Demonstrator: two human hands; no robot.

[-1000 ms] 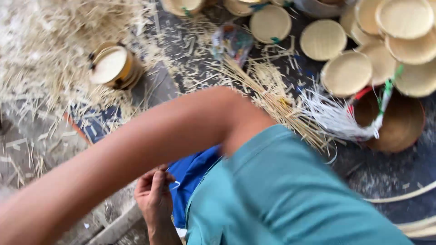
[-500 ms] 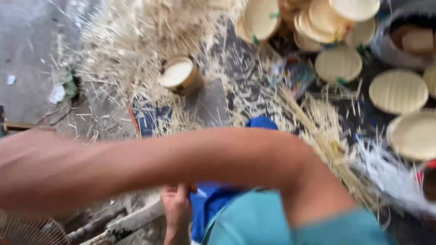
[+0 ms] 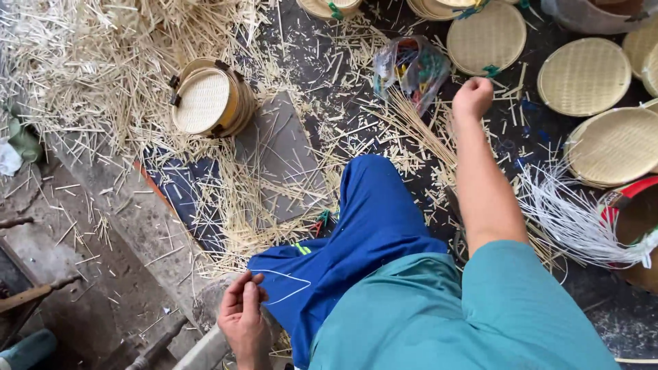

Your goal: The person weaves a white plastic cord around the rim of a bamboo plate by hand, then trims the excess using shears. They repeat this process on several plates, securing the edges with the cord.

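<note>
The left hand (image 3: 243, 318) sits low by the blue knee (image 3: 356, 233), thumb and fingertips pinched on a thin white strand (image 3: 284, 288). The strand loops out from that pinch across the blue cloth and curls back, so it lies right in the grip and just past it. Holding it so close to the end looks like a way to keep a springy strand from slipping.

The right hand (image 3: 473, 99) is stretched far forward, clenched into a fist near the clear bag (image 3: 411, 65) of coloured bits and a round woven lid (image 3: 486, 38). I cannot tell whether anything is inside the fist; nothing shows between the fingers. It is well apart from the strand in the left hand.

More white strands (image 3: 569, 219) fan out in a bundle on the floor to the right, beside the right arm, probably kept there within easy reach. Long straight sticks (image 3: 418, 130) lie in a sheaf under the right forearm, pointing toward the bag.

A stack of round woven trays (image 3: 205, 103) stands on edge on the left, at the border of a grey board (image 3: 281, 151). Flat woven lids (image 3: 582, 75) lie spread at the top right. Loose straw-like offcuts (image 3: 89, 68) cover the floor on the left.
</note>
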